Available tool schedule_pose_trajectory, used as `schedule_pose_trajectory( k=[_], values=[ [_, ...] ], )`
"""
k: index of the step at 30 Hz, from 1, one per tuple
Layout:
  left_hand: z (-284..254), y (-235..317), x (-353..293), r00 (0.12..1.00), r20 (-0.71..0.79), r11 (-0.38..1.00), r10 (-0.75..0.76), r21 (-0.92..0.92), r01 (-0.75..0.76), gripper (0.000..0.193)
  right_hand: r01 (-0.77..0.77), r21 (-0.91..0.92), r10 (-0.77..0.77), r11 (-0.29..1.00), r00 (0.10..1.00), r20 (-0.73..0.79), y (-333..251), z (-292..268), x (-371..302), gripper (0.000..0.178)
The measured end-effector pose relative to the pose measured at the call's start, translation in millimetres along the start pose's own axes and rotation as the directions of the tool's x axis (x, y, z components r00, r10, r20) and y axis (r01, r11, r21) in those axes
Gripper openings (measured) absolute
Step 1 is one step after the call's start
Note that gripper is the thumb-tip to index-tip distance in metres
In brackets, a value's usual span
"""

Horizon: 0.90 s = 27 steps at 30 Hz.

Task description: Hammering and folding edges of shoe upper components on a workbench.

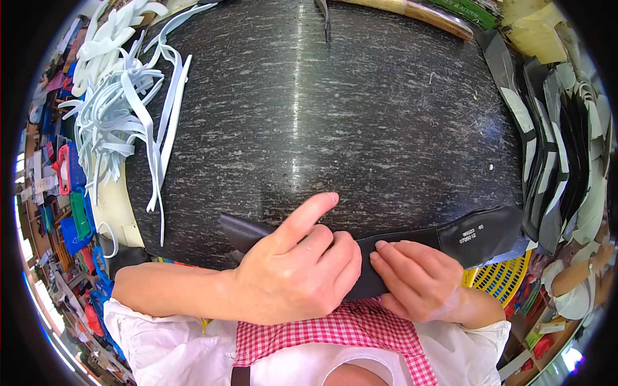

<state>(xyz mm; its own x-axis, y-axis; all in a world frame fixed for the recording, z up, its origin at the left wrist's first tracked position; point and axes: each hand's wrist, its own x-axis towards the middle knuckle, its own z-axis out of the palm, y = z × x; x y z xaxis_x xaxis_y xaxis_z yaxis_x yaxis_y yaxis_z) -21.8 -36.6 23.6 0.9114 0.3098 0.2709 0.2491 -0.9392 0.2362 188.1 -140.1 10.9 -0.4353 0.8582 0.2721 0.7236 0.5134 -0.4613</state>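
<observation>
A long black leather-like piece (479, 239) with white printed marks near its right end lies along the near edge of the table. My right hand (418, 280) is closed on its middle, thumb and fingers pressed against the near side. Just to the left, my left hand (299, 273) has its index finger stretched forward and its other fingers curled against the same piece. The left thumb is hidden. Past the left hand, a black pointed end (243, 230) sticks out, resting on the table. Whether it belongs to the same piece is hidden by the hand.
White and pale blue strips (119, 106) lie heaped at the left of the dark speckled table (335, 122). Black and grey cut pieces (547, 148) stand stacked along the right edge. A wooden handle (425, 16) lies at the far side. A yellow basket (502, 280) sits below the near right edge.
</observation>
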Motion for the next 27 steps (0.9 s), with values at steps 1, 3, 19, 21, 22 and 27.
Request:
schedule_pose_trajectory(
  k=[1, 3, 19, 21, 22, 27],
  values=[
    [1, -2, -3, 0.989, 0.025, 0.986, 0.142, 0.079, -0.144, 0.021, 0.054, -0.108, -0.051, 0.993, 0.998, 0.03, -2, 1, 1, 0.037],
    [2, -8, -14, 0.877, 0.156, 0.8, 0.454, 0.363, -0.478, 0.035, 0.169, -0.31, -0.143, 0.936, 0.984, 0.105, -7, 3, 3, 0.024],
    [4, -19, -51, 0.991, -0.121, 0.999, -0.051, 0.009, 0.052, 0.025, 0.22, -0.256, -0.162, 0.941, 0.96, 0.228, -18, 8, 15, 0.011],
    [2, -12, -55, 0.993, -0.117, 0.993, -0.019, 0.112, 0.033, 0.025, 0.203, -0.308, -0.149, 0.93, 0.97, 0.192, -26, 15, 17, 0.011],
    [3, -8, -54, 0.993, -0.121, 0.987, 0.004, 0.162, 0.016, 0.025, 0.148, -0.346, -0.093, 0.927, 0.981, 0.172, -34, 20, 19, 0.01],
    [7, -24, -46, 0.991, -0.064, 0.987, -0.117, -0.118, 0.109, 0.024, 0.053, -0.153, -0.04, 0.987, 0.995, 0.089, -27, 23, 22, 0.01]
  ],
)
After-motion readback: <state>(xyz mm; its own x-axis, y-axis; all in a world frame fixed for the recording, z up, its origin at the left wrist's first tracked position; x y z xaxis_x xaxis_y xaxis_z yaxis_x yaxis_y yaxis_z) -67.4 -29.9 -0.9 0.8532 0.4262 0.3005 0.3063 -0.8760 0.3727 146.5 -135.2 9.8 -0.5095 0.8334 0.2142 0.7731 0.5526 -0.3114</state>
